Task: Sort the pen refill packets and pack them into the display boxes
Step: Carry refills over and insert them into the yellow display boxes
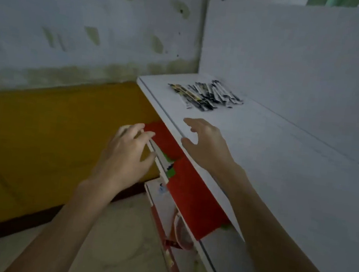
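landmark: white table (282, 170).
- pen refill packets (205, 95): loose heap lying on the table top at its far end, near the left corner, well apart from both hands.
- red box (166, 141): tucked under the table's left edge, partly hidden by it; a second red box (191, 200) sits nearer along the same edge.
- left hand (127, 150): beside the table's left edge, fingers lying across the red box's pale rim, thumb tip against it; cannot tell if it truly grips.
- right hand (204, 143): over the table's left edge, fingers spread and relaxed, holding nothing.
- frame blurred.
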The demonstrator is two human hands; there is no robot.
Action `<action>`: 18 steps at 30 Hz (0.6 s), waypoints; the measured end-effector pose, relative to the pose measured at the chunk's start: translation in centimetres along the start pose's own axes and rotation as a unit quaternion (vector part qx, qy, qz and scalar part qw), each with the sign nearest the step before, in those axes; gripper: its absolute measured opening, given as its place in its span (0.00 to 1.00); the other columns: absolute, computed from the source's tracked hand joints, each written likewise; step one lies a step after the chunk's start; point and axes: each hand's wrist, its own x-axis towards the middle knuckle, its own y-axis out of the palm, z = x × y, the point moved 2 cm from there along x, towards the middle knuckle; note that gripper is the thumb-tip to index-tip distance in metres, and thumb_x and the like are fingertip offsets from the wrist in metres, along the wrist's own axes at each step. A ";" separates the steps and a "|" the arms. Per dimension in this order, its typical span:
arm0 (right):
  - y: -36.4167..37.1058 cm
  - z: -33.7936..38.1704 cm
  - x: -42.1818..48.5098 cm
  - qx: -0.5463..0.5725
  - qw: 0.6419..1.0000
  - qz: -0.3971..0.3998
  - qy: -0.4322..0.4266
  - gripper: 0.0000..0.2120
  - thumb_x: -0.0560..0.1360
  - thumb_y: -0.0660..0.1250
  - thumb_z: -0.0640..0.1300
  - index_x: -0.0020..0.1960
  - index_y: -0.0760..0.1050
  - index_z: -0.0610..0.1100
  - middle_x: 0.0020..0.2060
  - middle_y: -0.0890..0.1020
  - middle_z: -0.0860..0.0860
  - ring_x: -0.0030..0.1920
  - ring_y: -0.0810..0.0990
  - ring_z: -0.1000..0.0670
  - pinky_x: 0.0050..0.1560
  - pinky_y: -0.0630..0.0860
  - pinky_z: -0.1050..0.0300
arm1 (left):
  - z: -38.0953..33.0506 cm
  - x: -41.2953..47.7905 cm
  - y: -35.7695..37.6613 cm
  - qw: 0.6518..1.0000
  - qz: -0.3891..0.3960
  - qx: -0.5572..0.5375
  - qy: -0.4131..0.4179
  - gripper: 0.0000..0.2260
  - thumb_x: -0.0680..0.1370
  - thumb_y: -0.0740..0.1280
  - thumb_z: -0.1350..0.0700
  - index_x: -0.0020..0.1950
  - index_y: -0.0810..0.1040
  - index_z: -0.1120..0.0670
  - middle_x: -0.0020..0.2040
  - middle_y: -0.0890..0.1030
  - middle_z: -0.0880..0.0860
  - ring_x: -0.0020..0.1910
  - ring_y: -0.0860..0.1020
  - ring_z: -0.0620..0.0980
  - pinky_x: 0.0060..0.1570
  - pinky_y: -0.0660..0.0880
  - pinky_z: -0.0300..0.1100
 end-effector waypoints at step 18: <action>10.4 -7.3 23.8 -0.052 0.986 -0.060 0.144 0.09 0.75 0.64 0.44 0.50 0.78 0.40 0.44 0.80 0.46 0.46 0.78 0.46 0.44 0.74 0.52 | 14.9 25.0 7.6 0.978 0.070 -0.090 0.173 0.24 0.79 0.58 0.47 0.74 0.59 0.47 0.77 0.47 0.45 0.74 0.52 0.48 0.71 0.58 0.46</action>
